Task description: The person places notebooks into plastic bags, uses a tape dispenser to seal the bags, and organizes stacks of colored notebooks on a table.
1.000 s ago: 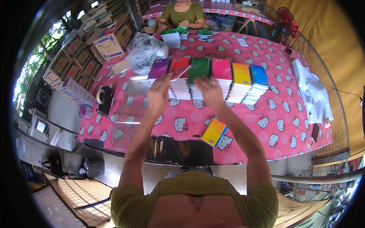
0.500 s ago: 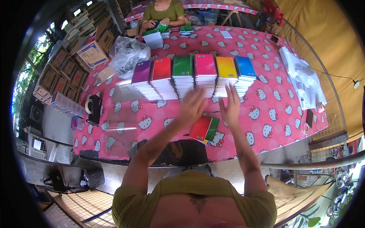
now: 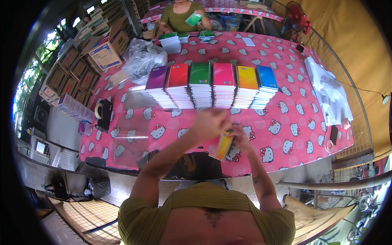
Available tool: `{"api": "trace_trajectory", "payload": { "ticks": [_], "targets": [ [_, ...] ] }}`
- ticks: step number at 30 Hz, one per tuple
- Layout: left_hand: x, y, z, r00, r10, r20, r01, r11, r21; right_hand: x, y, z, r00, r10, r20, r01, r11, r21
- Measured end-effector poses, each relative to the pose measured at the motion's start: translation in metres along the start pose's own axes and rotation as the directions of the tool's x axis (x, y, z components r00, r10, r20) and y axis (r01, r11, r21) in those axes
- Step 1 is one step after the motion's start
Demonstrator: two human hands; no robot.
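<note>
Just in front of me, my right hand [image 3: 239,136] grips the right edge of a few small spiral notebooks [image 3: 223,148], tilted up with a yellow cover showing and some pink or red beside it. My left hand [image 3: 209,124] is at their upper left, its fingers smeared by motion, so whether it grips them is unclear. Beyond both hands stands a row of notebook stacks: purple [image 3: 157,77], red [image 3: 177,76], green [image 3: 200,74], pink [image 3: 223,75], yellow [image 3: 247,78] and blue [image 3: 267,77].
Clear plastic bags [image 3: 143,57] lie left of the stacks, near a black tape dispenser [image 3: 103,115]. White plastic bags [image 3: 326,87] cover the table's right side. Across the pink patterned tablecloth [image 3: 281,141], a co-worker [image 3: 181,16] holds a green notebook [image 3: 193,18]. Cardboard boxes [image 3: 104,55] stand at left.
My hands have drawn back from the stacks to the loose notebooks, which are now lifted and tilted, yellow showing instead of red and green. The co-worker has raised a green notebook.
</note>
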State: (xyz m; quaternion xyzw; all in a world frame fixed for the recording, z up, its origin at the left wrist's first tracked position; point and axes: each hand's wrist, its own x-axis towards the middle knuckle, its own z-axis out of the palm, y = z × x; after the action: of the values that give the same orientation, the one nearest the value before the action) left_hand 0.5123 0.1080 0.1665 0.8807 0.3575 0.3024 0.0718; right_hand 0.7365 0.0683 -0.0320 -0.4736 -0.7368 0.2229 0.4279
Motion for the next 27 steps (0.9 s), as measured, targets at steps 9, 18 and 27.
{"api": "trace_trajectory", "payload": {
  "ticks": [9, 18, 27],
  "targets": [
    [-0.025, -0.068, 0.047, 0.942, -0.121, -0.314, 0.123, 0.992, -0.014, 0.117, -0.097, -0.02, 0.923, -0.228, -0.31, 0.102, 0.921, -0.376],
    [-0.025, -0.09, -0.089, 0.869, -0.172, -0.463, 0.306, 0.924, 0.231, 0.144, -0.112, -0.049, 0.894, -0.265, -0.362, 0.169, 0.946, -0.276],
    [-0.033, -0.01, 0.057, 0.867, -0.246, 0.434, 0.187, 0.967, 0.174, 0.015, -0.02, 0.018, 0.999, 0.017, 0.044, -0.022, 0.993, 0.118]
  ]
}}
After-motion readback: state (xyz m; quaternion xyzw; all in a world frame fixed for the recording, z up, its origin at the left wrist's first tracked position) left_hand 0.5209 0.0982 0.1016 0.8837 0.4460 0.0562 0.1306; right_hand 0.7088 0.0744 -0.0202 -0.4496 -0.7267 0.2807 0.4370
